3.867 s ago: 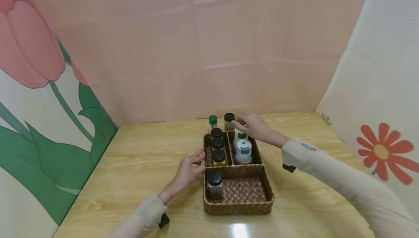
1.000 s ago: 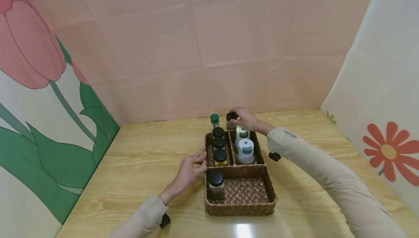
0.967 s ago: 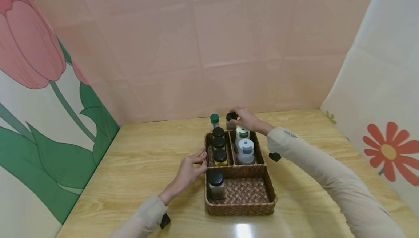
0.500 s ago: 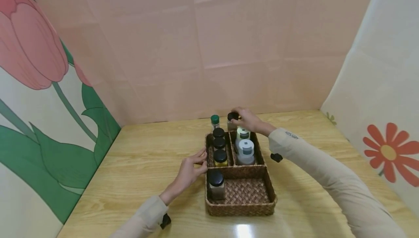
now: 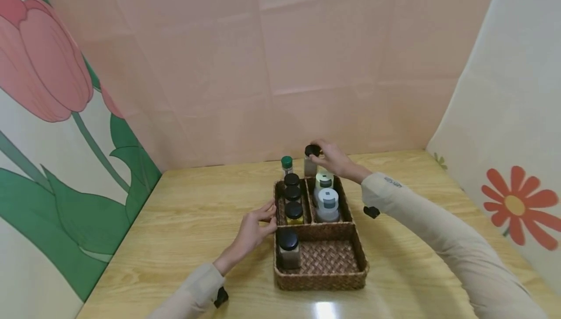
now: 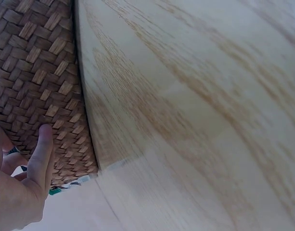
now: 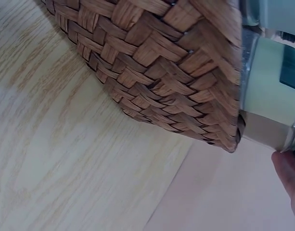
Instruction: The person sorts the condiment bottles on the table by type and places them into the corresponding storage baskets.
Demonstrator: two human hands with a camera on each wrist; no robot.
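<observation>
My right hand (image 5: pixel 336 159) grips a clear spice jar (image 5: pixel 309 165) by its black lid, behind the far end of a brown woven basket (image 5: pixel 322 282). The jar is upright and raised a little. In the right wrist view, my fingertips (image 7: pixel 284 168) touch the jar near its lid. My left hand (image 5: pixel 250 234) rests against the basket's left outer wall; in the left wrist view one extended finger (image 6: pixel 40 156) presses the weave. Black-lidded jars (image 5: pixel 293 210) stand in the back left compartment, white-lidded bottles (image 5: pixel 327 202) in the back right.
A green-capped bottle (image 5: pixel 287 164) stands behind the basket, left of the held jar. One black-lidded jar (image 5: pixel 289 251) occupies the front compartment's left side. The wooden table (image 5: pixel 197 207) meets a pink backdrop (image 5: pixel 219 90) just behind.
My right hand has moved from beside the white-lidded bottles to the spice jar's lid, taken hold of it and lifted it slightly. My left hand has stayed at the basket wall.
</observation>
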